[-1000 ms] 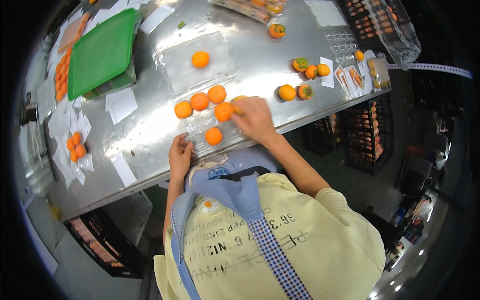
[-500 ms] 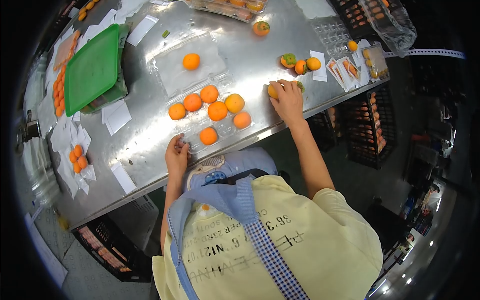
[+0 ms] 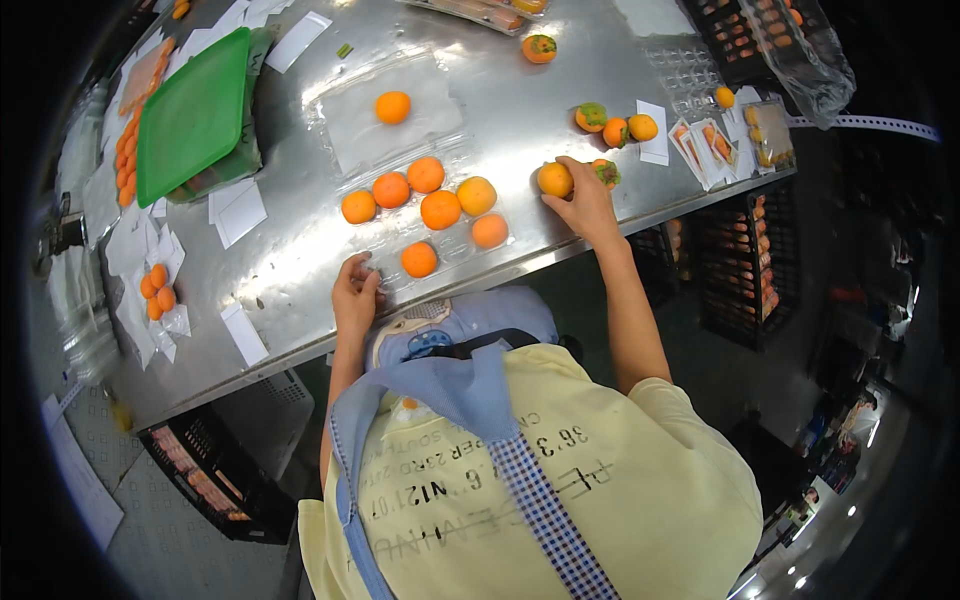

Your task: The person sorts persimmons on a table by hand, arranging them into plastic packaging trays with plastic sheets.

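My right hand (image 3: 588, 208) is closed round the right side of a yellow-orange persimmon (image 3: 554, 180), thumb and fingers against it, on the metal table. Just behind those fingers sits another persimmon (image 3: 605, 174) with its green calyx showing. My left hand (image 3: 355, 297) pinches the near left corner of a clear plastic clamshell tray (image 3: 390, 285). Several orange persimmons (image 3: 440, 210) lie in the tray's near half, stem side hidden. A single persimmon (image 3: 393, 107) rests on the white liner (image 3: 350, 130) over the far half.
Persimmons with green calyxes (image 3: 591, 117) stand at the right beside a white card (image 3: 652, 140). Printed cards (image 3: 715, 150) lie near the right edge. A green lid (image 3: 195, 110) covers a box at the left. Black crates (image 3: 740, 260) stand below the table.
The view has shifted slightly. My right hand's fingers have moved from over the persimmon to its right side, so more of the fruit shows. My left hand keeps to the tray's corner.
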Tool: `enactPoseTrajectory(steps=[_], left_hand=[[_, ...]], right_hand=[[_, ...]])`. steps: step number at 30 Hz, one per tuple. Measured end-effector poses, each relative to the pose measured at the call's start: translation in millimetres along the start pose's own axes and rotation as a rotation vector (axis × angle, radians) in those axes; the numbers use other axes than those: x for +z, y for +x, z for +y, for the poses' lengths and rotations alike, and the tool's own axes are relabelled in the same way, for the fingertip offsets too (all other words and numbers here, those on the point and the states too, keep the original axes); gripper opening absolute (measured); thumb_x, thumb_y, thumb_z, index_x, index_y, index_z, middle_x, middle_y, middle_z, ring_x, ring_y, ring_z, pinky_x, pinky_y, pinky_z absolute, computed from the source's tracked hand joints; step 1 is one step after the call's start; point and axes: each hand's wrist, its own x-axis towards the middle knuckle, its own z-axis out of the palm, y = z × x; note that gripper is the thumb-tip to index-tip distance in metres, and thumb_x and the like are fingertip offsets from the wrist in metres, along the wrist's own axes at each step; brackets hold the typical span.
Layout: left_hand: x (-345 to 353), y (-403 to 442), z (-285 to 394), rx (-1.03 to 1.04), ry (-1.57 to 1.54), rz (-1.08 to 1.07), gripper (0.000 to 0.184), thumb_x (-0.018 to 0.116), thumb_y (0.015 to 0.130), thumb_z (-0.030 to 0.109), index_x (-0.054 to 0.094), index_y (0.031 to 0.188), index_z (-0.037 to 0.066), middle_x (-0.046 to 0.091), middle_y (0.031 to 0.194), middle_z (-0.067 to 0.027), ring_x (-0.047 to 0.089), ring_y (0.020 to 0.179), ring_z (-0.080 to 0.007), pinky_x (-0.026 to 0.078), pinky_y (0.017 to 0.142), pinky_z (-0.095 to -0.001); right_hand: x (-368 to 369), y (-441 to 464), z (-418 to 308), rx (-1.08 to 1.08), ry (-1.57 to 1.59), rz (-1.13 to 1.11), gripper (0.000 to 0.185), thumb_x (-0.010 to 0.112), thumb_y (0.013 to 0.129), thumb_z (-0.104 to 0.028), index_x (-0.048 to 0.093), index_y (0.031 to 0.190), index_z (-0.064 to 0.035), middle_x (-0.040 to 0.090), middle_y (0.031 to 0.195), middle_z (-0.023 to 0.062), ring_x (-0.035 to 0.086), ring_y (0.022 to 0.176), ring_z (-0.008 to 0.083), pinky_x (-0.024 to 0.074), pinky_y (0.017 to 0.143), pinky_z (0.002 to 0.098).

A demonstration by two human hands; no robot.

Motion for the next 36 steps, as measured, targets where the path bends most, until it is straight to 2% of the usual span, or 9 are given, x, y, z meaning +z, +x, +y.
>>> enactPoseTrajectory(steps=[5, 8, 12, 15, 17, 19, 25, 31, 36], left_hand=[[0.6, 0.3, -2.1, -0.012, -0.006, -0.006, 0.035, 0.059, 0.087, 0.001, 0.055, 0.122, 0.005, 0.05, 0.084, -0.0004, 0.054, 0.065, -0.0072, 0.049, 0.054, -0.0203], [1.7, -0.3, -1.4, 0.006, -0.03, 0.009, 0.033, 0.06, 0.085, 0.0, 0.057, 0.118, 0.005, 0.054, 0.082, -0.0036, 0.055, 0.061, -0.0091, 0.048, 0.052, -0.0226], [-0.9, 1.6, -4.0, -0.003, -0.046, 0.013, 0.032, 0.061, 0.085, 0.0, 0.058, 0.116, 0.005, 0.055, 0.081, -0.0038, 0.055, 0.059, -0.0089, 0.047, 0.05, -0.0225], [-2.2, 2.8, -5.3, 0.0, -0.068, 0.001, 0.032, 0.062, 0.084, 0.0, 0.058, 0.115, 0.004, 0.055, 0.08, -0.0038, 0.056, 0.057, -0.0089, 0.046, 0.05, -0.0226], [-3.4, 3.7, -5.7, -0.004, -0.071, -0.005, 0.033, 0.062, 0.083, -0.001, 0.058, 0.116, 0.004, 0.056, 0.077, -0.0035, 0.056, 0.057, -0.0087, 0.046, 0.05, -0.0227], [-3.7, 5.0, -8.5, 0.0, -0.072, -0.017, 0.033, 0.063, 0.083, -0.001, 0.058, 0.115, 0.004, 0.057, 0.076, -0.0034, 0.056, 0.056, -0.0086, 0.046, 0.05, -0.0226], [-4.3, 4.1, -7.0, 0.02, -0.076, -0.013, 0.032, 0.063, 0.082, 0.0, 0.059, 0.114, 0.004, 0.058, 0.076, -0.0039, 0.057, 0.057, -0.0087, 0.046, 0.05, -0.0224], [-5.2, 5.1, -7.4, -0.002, -0.108, -0.026, 0.032, 0.064, 0.082, 0.0, 0.059, 0.113, 0.004, 0.058, 0.077, -0.004, 0.058, 0.057, -0.0093, 0.046, 0.049, -0.0227], [-6.6, 3.0, 1.7, -0.038, -0.076, -0.051, 0.033, 0.063, 0.084, 0.001, 0.058, 0.117, 0.004, 0.058, 0.08, -0.0044, 0.057, 0.061, -0.0092, 0.048, 0.054, -0.0218]], right_hand=[[5.6, 7.6, -18.3, 0.059, 0.288, -0.025, 0.06, 0.075, 0.07, -0.015, 0.048, 0.122, -0.0035, 0.057, 0.114, 0.0182, 0.059, 0.102, 0.0311, 0.0471, 0.089, 0.0378], [8.2, 9.9, -27.9, 0.134, 0.396, -0.06, 0.062, 0.078, 0.071, -0.018, 0.046, 0.122, -0.0039, 0.059, 0.112, 0.0165, 0.062, 0.096, 0.0253, 0.05, 0.083, 0.0344], [14.1, 8.2, -52.9, 0.082, 0.607, -0.092, 0.063, 0.08, 0.072, -0.022, 0.046, 0.122, -0.0044, 0.06, 0.109, 0.0131, 0.063, 0.09, 0.0185, 0.0522, 0.076, 0.0308], [25.8, 3.0, -90.1, -0.055, 0.708, -0.22, 0.062, 0.079, 0.073, -0.02, 0.047, 0.123, -0.0047, 0.06, 0.11, 0.0125, 0.062, 0.089, 0.0182, 0.0525, 0.076, 0.0305], [34.5, -1.8, -116.0, -0.101, 0.682, -0.344, 0.057, 0.077, 0.073, -0.016, 0.048, 0.121, -0.0056, 0.058, 0.111, 0.0122, 0.06, 0.096, 0.0206, 0.0509, 0.077, 0.0315], [41.8, -1.3, -139.9, -0.352, 0.501, -0.291, 0.058, 0.075, 0.07, -0.013, 0.049, 0.121, -0.0059, 0.057, 0.107, 0.0117, 0.056, 0.104, 0.0268, 0.0488, 0.083, 0.0357], [61.0, 12.2, -166.3, -0.724, 0.1, -0.249, 0.05, 0.073, 0.066, -0.009, 0.056, 0.113, -0.0087, 0.058, 0.109, 0.0097, 0.053, 0.104, 0.0296, 0.0421, 0.09, 0.0375], [74.1, 24.3, -159.5, -0.858, -0.081, -0.318, 0.046, 0.073, 0.064, -0.009, 0.06, 0.109, -0.0084, 0.06, 0.109, 0.0062, 0.054, 0.104, 0.0269, 0.0404, 0.091, 0.0379], [77.1, 22.0, -156.8, -0.857, -0.024, -0.255, 0.047, 0.075, 0.061, -0.011, 0.062, 0.106, -0.0076, 0.061, 0.099, 0.0053, 0.054, 0.1, 0.0249, 0.0391, 0.091, 0.0392]])
